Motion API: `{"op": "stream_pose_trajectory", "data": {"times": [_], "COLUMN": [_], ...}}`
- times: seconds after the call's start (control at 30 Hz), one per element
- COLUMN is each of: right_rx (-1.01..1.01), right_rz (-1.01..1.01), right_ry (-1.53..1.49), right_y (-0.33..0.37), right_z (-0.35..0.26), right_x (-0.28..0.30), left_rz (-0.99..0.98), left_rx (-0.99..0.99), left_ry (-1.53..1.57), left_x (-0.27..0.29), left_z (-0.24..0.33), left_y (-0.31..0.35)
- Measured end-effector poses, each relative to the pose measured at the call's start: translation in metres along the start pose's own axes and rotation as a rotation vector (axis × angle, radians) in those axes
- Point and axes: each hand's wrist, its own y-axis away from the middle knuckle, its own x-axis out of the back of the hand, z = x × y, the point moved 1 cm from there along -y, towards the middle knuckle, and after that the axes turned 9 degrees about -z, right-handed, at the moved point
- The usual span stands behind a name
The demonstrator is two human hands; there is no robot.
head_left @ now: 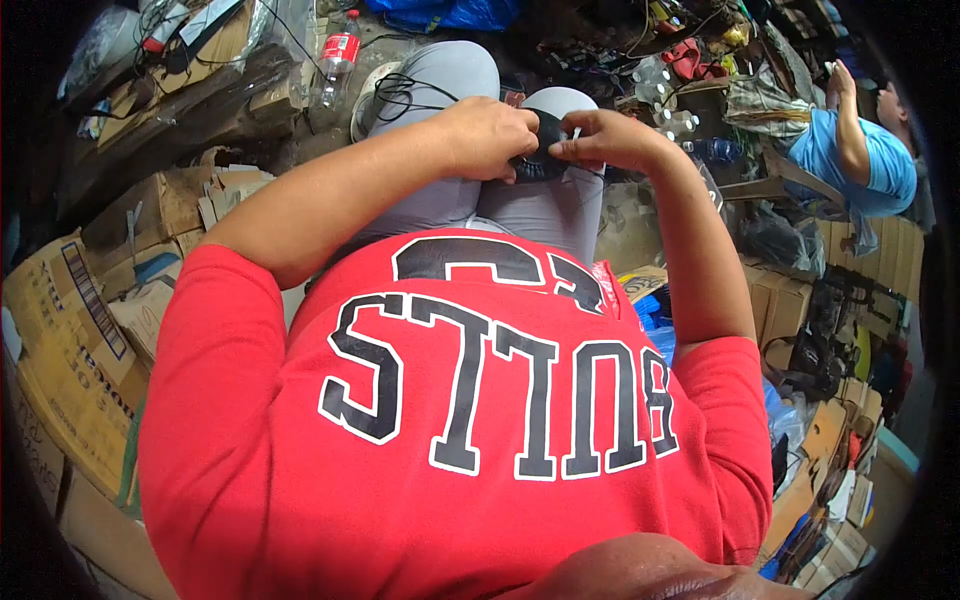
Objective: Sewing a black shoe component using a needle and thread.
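Above my lap, a dark rounded object [541, 160] with a ridged lower edge sits between my hands; its kind is unclear. My left hand [488, 136] is closed around its left side, fingers curled over it. Against its right side, my right hand [612, 141] has thumb and fingers pinched together. A small whitish bit [576, 133] shows at those fingertips, too small to name. Thin black cable [405, 92] lies in loops over my left knee, beside the left hand; whether it joins the dark object is hidden.
A clear bottle with a red label [340, 58] stands beyond my left knee. Cardboard [75, 330] is piled at the left. Several plastic bottles [655, 85] lie past my right knee. Another person in a blue shirt [850, 150] sits at the far right, amid clutter.
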Motion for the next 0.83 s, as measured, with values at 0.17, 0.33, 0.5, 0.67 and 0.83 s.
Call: {"op": "stream_pose_trajectory", "data": {"times": [0.17,0.33,0.5,0.67,0.83], "right_rx": [0.101,0.127,0.218,0.188,0.104], "right_rz": [0.157,0.275,0.149,0.314,0.572], "right_ry": [-0.229,-0.512,-0.612,-0.472,-0.315], "right_y": [0.01,0.031,0.02,0.007,0.028], "right_z": [0.026,0.04,0.057,0.051,0.043], "right_x": [-0.027,-0.042,-0.022,-0.023,-0.019], "left_rz": [0.032,0.124,0.147,0.349,0.303], "left_rx": [0.001,0.059,0.0,0.015,0.092], "left_ry": [-0.092,-0.173,-0.143,0.261,0.619], "left_x": [-0.005,-0.02,-0.017,0.005,0.031], "left_z": [0.008,0.017,0.017,-0.004,-0.019], "left_y": [0.0,-0.006,-0.004,-0.001,-0.024]}}
